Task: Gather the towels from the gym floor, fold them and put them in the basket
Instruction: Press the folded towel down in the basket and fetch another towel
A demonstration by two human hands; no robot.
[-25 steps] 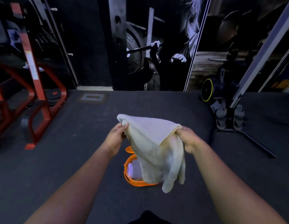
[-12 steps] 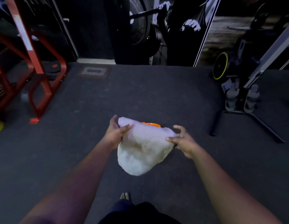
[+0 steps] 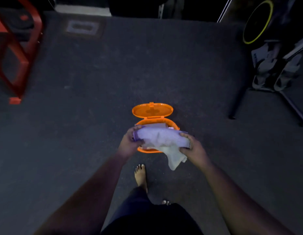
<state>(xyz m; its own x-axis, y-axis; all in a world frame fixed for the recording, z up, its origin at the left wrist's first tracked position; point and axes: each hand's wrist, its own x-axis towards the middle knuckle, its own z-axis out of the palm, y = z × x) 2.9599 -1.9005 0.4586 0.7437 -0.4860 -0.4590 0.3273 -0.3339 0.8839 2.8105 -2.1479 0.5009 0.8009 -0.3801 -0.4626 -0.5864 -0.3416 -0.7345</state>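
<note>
Gripping the towel [image 3: 161, 139] between them, both hands hold it over the basket [image 3: 174, 124].

Basket [image 3: 174, 125] interior mostly hidden under towel [image 3: 161, 139]

Over the open orange basket [image 3: 157, 120] on the dark gym floor [image 3: 96, 99], the left hand [image 3: 130, 143] and right hand [image 3: 193, 148] grip a folded pale towel [image 3: 162, 139] (one corner hangs loose).

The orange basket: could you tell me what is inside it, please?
In the orange basket a folded grey cloth shows at the back; the towel in both hands covers the rest.
</note>
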